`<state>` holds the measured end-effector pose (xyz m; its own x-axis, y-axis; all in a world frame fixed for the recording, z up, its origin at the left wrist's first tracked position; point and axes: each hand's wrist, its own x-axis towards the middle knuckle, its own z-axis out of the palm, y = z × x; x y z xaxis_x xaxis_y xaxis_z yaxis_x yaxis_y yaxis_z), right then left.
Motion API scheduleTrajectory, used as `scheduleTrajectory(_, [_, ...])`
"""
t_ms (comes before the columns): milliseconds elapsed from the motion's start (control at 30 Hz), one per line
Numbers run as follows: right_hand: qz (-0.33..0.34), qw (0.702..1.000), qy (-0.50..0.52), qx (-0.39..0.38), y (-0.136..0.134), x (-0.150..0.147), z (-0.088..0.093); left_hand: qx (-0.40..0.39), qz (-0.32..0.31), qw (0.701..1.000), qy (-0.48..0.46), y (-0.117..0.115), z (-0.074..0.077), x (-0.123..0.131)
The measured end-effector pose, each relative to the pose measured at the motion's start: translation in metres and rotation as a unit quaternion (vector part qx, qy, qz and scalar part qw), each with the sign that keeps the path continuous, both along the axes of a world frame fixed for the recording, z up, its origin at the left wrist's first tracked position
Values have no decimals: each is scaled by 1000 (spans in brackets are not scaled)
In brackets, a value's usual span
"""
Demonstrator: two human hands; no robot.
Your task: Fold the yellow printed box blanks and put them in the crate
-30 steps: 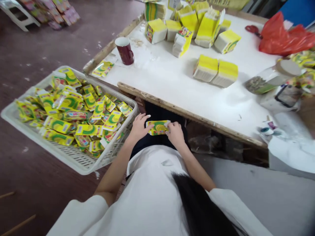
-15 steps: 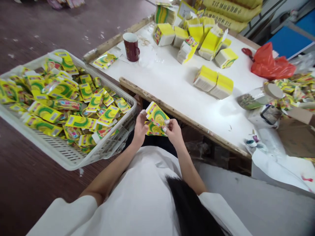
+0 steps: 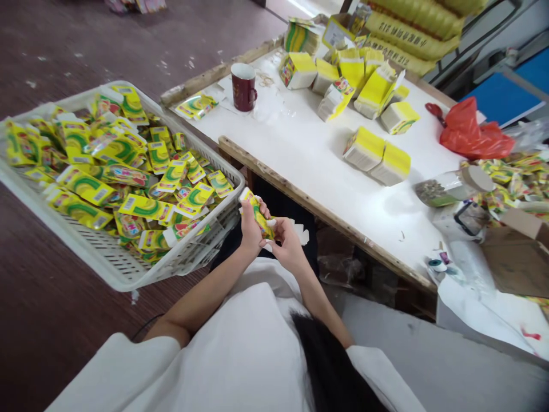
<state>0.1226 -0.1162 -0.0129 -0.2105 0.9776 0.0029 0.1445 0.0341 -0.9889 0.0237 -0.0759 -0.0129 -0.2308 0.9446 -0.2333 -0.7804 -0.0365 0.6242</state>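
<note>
My left hand [image 3: 251,226] is wrapped around a small yellow carton [image 3: 259,215] with green and red print and a white flap at its upper end. My right hand [image 3: 286,243] is closed at the carton's lower end, its fingertips against it; they partly cover that end. White cardboard flaps [image 3: 302,233] show on my lap just beyond the right hand. To the left stands a white plastic basket [image 3: 171,269], heaped with similar yellow cartons [image 3: 146,207].
On the white table [image 3: 295,160] are a maroon mug [image 3: 243,88], a flat yellow packet [image 3: 196,106], stacks of yellow cartons [image 3: 377,155], a red plastic bag [image 3: 474,134] and a lying jar [image 3: 450,186]. The table's wooden edge [image 3: 300,197] runs just ahead of my hands.
My left hand, beside the carton with fingers apart before, has closed around it. The carton is turned more upright, and my right hand has moved to its lower end. The view has shifted slightly.
</note>
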Motion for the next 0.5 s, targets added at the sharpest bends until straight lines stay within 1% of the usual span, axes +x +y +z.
scheduleTrajectory(67, [-34,999,1,-5,5,7,-3,26,-21,998,54,-2,-6,-1])
scheduleTrajectory(133, [-81,997,-5,5,11,17,-5,59,-63,990,109,-4,-9,-4])
scheduleTrajectory(167, [-99,995,-10,11,13,23,-6,66,-81,986,131,-5,-9,-6])
scheduleTrajectory(233, [-116,992,-32,23,17,36,-4,56,-107,980,160,-7,-7,-11])
scheduleTrajectory(267, [-117,991,-47,37,18,42,-2,46,-115,977,175,-8,-6,-16])
scheduleTrajectory(333, [-124,983,-97,100,20,52,2,46,-114,969,214,-6,-2,-28])
scheduleTrajectory(367, [-128,972,-135,147,21,57,5,62,-108,962,243,-4,1,-35])
scheduleTrajectory(433, [-122,933,-229,251,22,63,12,110,-104,934,324,2,8,-49])
scheduleTrajectory(467, [-105,909,-274,297,22,64,16,134,-116,911,373,5,12,-55])
scheduleTrajectory(500, [-76,887,-309,336,22,64,19,154,-145,879,427,8,17,-58])
